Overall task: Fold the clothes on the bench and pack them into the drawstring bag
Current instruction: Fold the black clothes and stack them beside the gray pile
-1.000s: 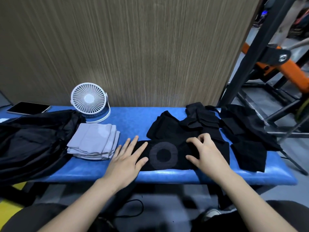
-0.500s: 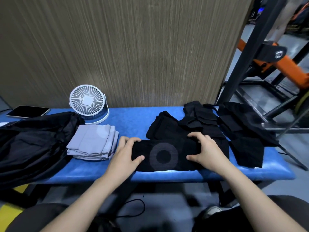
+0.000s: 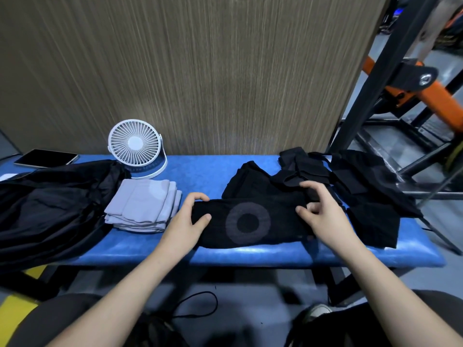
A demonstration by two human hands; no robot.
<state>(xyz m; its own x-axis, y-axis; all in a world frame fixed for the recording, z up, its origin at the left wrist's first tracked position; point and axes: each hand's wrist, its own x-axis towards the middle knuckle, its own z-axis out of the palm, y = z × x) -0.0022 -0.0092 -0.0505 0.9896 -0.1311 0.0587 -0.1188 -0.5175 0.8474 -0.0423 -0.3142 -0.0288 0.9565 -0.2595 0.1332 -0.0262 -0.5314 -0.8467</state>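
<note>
No words or numbers can be read. The black cloth (image 3: 250, 222) shows only a gray ring, no letters.

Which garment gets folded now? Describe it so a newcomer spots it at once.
Start at the blue padded bench in front of the wood-grain wall. At its front edge, right of the folded grey stack, lies a black garment gripped at its ends by the left hand and right hand. Unlike the plain black pile behind it, it bears a grey ring print.
</note>
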